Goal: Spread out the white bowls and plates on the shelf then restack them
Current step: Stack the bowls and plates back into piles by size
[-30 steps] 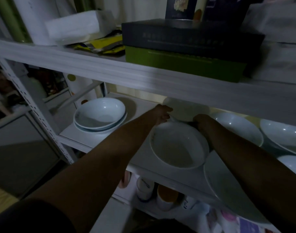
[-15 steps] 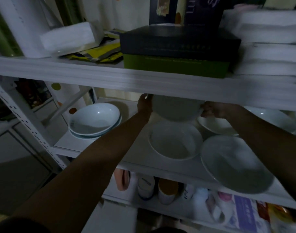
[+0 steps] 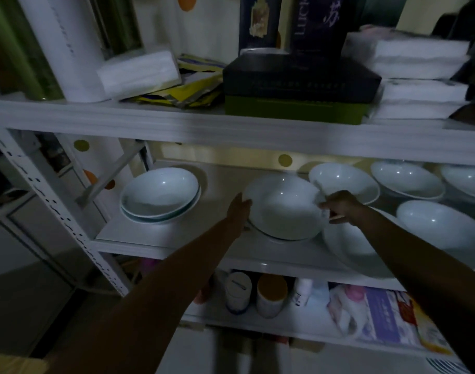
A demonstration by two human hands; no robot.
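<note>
The white bowl [image 3: 283, 205] sits on another dish [image 3: 282, 240] on the middle shelf [image 3: 163, 236]. The right hand [image 3: 341, 207] pinches its right rim. The left hand [image 3: 240, 211] touches its left rim, but I cannot tell its grip.

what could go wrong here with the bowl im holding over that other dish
1. The bowl is right over another dish and is held only at its rim, the right hand pinching one side and the left hand touching the other. A slip could chip both.
2. The right forearm crosses the large plate, which lies near the front edge of the shelf. Pulling back might drag it off.
</note>
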